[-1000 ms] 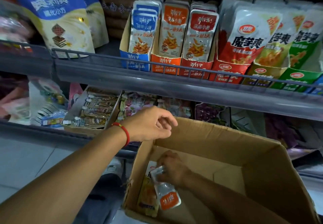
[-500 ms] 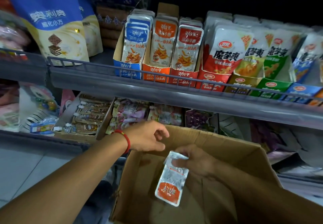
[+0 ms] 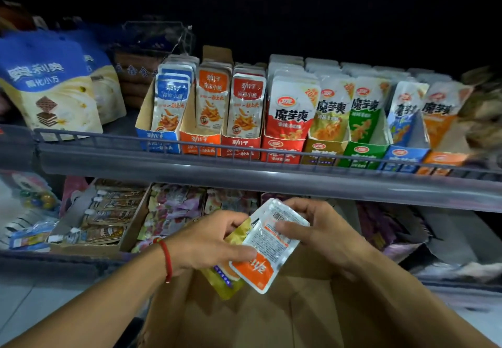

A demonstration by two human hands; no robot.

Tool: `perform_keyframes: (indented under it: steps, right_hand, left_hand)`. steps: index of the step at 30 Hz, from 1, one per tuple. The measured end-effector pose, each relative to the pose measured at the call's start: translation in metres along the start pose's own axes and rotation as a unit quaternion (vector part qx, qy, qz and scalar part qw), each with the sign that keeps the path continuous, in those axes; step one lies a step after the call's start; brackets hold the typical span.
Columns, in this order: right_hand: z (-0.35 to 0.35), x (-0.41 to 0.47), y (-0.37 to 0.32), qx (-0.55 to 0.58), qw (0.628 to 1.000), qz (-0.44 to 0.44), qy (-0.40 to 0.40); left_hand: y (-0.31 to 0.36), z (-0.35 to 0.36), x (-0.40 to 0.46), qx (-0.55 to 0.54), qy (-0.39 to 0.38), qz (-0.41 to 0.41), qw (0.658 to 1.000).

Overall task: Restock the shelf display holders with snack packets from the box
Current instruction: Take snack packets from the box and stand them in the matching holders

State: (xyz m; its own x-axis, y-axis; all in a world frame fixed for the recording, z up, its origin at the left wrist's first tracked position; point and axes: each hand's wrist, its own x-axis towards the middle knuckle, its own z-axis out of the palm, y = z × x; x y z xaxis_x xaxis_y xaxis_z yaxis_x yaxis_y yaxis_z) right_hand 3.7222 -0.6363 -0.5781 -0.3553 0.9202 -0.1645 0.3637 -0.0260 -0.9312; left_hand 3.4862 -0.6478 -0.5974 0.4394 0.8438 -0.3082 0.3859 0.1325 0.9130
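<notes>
2 packets [image 3: 267, 241] are now up out of the box [image 3: 271, 317] and just above it, pinched between your left hand [image 3: 209, 241] and right hand [image 3: 320, 228], ready for the orange holder [image 3: 199, 141] higher up.

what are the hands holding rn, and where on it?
Both hold snack packets: right hand grips the orange packet's upper end; left hand pinches its lower edge, yellow packet beneath.
</notes>
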Motion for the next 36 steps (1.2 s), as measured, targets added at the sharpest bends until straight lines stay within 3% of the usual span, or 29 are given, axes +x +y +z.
perform_keyframes:
  steps: [2, 5, 11, 13, 17, 20, 22, 25, 28, 30, 33, 36]
  right_hand:
    - [-0.005, -0.004, 0.000, 0.036, 0.999, 0.017, -0.010]
    - [-0.009, -0.009, 0.000, 0.050, 0.998, 0.027, 0.037]
    - [-0.017, -0.020, -0.003, 0.073, 0.986, 0.032, 0.149]
    - [-0.020, -0.027, -0.006, 0.089, 0.986, 0.038, 0.138]
    - [-0.035, -0.038, -0.009, 0.237, 0.967, 0.064, 0.073]
    - [-0.045, -0.044, -0.009, 0.254, 0.962, 0.048, 0.084]
    - [-0.054, -0.045, -0.012, 0.217, 0.969, 0.021, 0.118]
    - [-0.082, -0.046, -0.032, 0.039, 0.975, -0.051, 0.213]
    - [-0.114, -0.042, -0.072, -0.148, 0.919, -0.156, 0.330]
    - [-0.131, -0.032, -0.096, -0.200, 0.877, -0.199, 0.389]
    - [-0.144, -0.009, -0.119, -0.244, 0.856, -0.218, 0.400]
    - [-0.144, 0.011, -0.130, -0.326, 0.857, -0.200, 0.346]
  left_hand:
    - [0.003, 0.003, 0.001, -0.021, 0.000, 0.011, 1.000]
    - [0.008, 0.008, 0.003, -0.046, 0.001, 0.034, 0.998]
    - [0.018, 0.032, 0.007, -0.007, 0.095, 0.086, 0.992]
    - [0.020, 0.039, 0.009, -0.003, 0.131, 0.099, 0.986]
    - [0.026, 0.037, 0.009, -0.021, 0.153, 0.116, 0.981]
    - [0.030, 0.029, 0.007, -0.051, 0.176, 0.126, 0.975]
    - [0.031, 0.021, 0.005, -0.072, 0.211, 0.131, 0.966]
    - [0.032, 0.007, 0.002, -0.106, 0.264, 0.127, 0.950]
    - [0.035, 0.001, -0.003, -0.153, 0.286, 0.123, 0.938]
    - [0.036, 0.000, -0.006, -0.164, 0.297, 0.128, 0.932]
    - [0.037, -0.003, -0.007, -0.164, 0.321, 0.140, 0.922]
    - [0.036, -0.008, -0.009, -0.169, 0.338, 0.143, 0.915]
